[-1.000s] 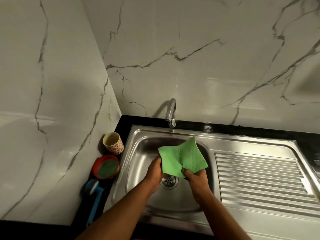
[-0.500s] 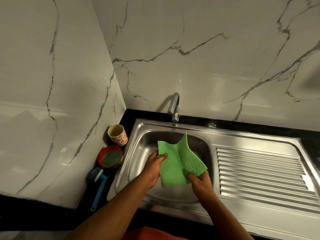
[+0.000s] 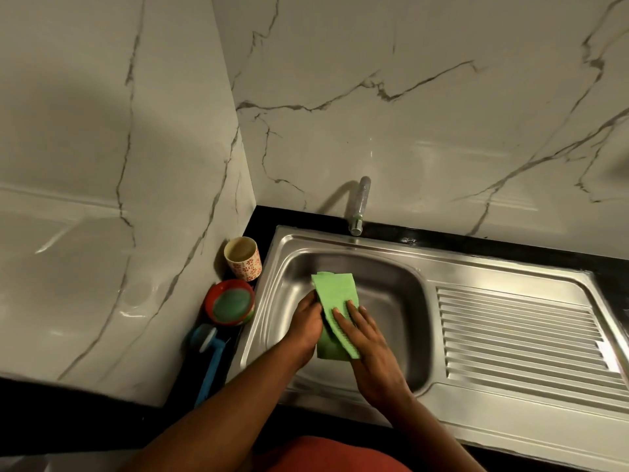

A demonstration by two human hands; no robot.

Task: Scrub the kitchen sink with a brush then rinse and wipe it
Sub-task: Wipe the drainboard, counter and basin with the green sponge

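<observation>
Green cloth [image 3: 335, 298] is the thing in play, head view only, 1 camera. It is held above the steel sink [image 3: 391, 253] basin, left of centre, not touching the basin floor as far as I can tell.

Left hand [image 3: 306, 321] grips the cloth's left edge, thumb at the edge, the other fingers tucked under the fabric and hidden. Right hand [image 3: 366, 338] lies flat on top, fingers straight and slightly apart, pressing the fold down against the left palm. The cloth looks doubled over into a narrow strip.

Blue brush [image 3: 211, 362] lies on the black counter [image 3: 306, 212] just left of the sink, in nobody's grip. Faucet [image 3: 359, 206] sits at the back rim, no water stream visible. Ribbed drainboard [image 3: 520, 332] is to the right of the basin.

Step, my read: scrub and rinse look finished, this is prep for the wipe, folding the cloth into a pad. The next move calls for 1 hand to take the pad, lower it onto the basin wall and drag it with even pressure.

Writing: none readable. Floral cup [image 3: 242, 258] carries a red flower print only. Red dish [image 3: 230, 303] beside it holds something green, no label seen.
</observation>
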